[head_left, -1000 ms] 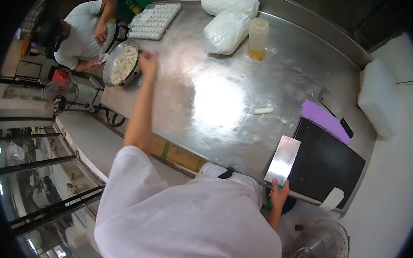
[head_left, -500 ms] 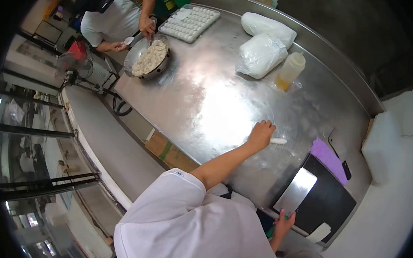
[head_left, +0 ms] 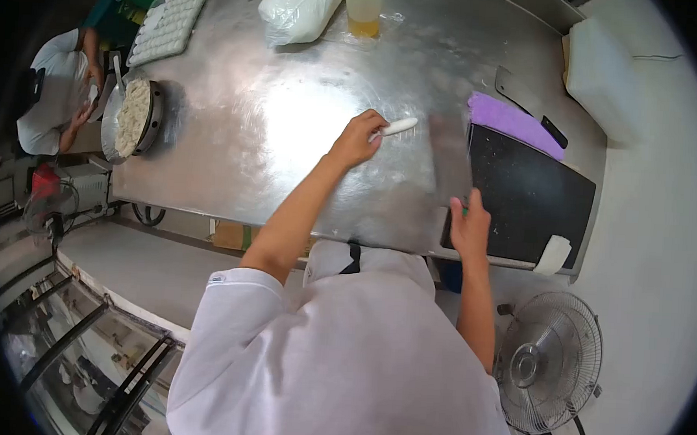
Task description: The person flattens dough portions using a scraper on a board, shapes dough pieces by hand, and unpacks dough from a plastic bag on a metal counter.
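Holding white roll (head_left: 400,126) in left grip (head_left: 358,138), blade (head_left: 450,158) in right grip (head_left: 471,224), shiny steel table (head_left: 217,159), fan (head_left: 547,362)

A board (head_left: 531,199) lies on the table (head_left: 233,164), a cloth (head_left: 515,125) along its far edge and a knife (head_left: 555,132) behind it. Left of the board lies a dough roll (head_left: 402,126), farther left a bowl (head_left: 110,129); left and behind, a bag (head_left: 303,9), bottle (head_left: 364,12) and tray (head_left: 186,40). Before it stands a fan (head_left: 550,363).
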`<state>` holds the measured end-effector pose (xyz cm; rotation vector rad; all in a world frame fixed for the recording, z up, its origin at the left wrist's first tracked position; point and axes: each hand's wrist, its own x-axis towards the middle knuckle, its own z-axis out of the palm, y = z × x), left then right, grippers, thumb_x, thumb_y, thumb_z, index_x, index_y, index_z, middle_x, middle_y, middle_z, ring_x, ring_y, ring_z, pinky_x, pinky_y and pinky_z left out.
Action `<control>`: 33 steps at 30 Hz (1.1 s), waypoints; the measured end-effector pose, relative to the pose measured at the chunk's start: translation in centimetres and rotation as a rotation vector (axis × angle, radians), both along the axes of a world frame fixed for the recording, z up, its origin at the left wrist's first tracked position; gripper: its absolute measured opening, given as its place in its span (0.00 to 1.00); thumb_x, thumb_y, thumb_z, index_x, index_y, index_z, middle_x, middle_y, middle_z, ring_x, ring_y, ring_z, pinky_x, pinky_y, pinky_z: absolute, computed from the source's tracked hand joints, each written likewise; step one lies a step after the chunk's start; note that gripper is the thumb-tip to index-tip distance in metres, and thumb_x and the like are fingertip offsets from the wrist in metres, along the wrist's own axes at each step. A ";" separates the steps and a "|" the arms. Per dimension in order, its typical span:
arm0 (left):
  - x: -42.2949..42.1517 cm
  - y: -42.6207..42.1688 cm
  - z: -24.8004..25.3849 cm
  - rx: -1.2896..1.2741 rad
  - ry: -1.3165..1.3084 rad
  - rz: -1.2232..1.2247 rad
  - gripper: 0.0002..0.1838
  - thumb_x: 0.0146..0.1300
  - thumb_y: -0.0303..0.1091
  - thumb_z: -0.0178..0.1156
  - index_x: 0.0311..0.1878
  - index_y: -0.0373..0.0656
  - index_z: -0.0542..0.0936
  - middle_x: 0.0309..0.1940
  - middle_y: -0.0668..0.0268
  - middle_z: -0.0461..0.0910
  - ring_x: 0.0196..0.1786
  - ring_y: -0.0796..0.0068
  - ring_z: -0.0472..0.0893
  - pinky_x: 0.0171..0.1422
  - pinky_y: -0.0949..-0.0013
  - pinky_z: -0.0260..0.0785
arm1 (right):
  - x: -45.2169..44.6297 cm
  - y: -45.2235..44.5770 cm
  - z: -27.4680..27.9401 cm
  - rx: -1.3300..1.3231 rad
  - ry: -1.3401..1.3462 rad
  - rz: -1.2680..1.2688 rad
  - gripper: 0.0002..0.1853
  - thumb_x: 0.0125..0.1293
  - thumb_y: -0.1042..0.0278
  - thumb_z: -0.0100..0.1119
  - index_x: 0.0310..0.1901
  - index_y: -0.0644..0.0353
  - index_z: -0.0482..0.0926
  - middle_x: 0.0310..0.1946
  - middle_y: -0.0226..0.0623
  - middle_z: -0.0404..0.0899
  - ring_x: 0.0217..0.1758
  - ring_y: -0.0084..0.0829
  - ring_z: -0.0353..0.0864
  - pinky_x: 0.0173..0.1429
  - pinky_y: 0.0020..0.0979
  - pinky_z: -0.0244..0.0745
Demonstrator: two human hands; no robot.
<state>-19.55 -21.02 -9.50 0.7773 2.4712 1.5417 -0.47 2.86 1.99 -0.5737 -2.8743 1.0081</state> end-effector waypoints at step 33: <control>2.9 -0.6 3.5 0.205 -0.134 0.255 0.10 0.63 0.20 0.65 0.45 0.36 0.76 0.37 0.54 0.81 0.39 0.60 0.83 0.46 0.62 0.74 | 1.0 -2.8 -8.5 -0.046 0.287 0.034 0.25 0.73 0.64 0.63 0.63 0.71 0.69 0.31 0.44 0.83 0.29 0.43 0.82 0.38 0.44 0.78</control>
